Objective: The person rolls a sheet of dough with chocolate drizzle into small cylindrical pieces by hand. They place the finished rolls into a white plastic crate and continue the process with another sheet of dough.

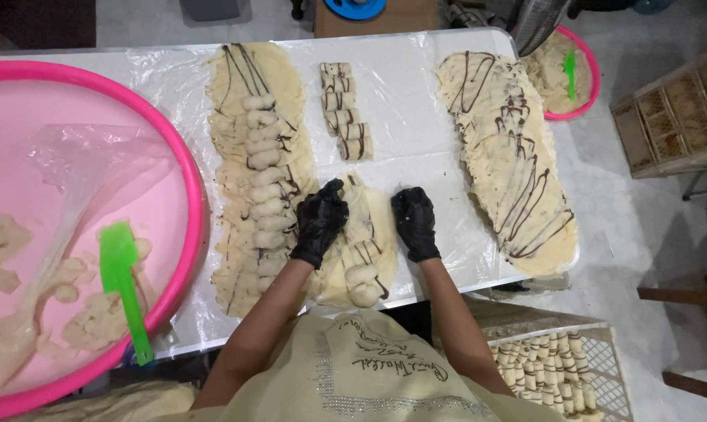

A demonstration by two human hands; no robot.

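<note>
Two gloved hands, five rolls

Basin left, wrappers mid table, rolls behind.

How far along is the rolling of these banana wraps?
Done: six finished rolls lie in a row on the table, and more fill the white crate. In hand: the left hand and right hand fold one wrapper. Left: two chocolate-drizzled wrapper stacks and banana pieces in the pink basin.
</note>
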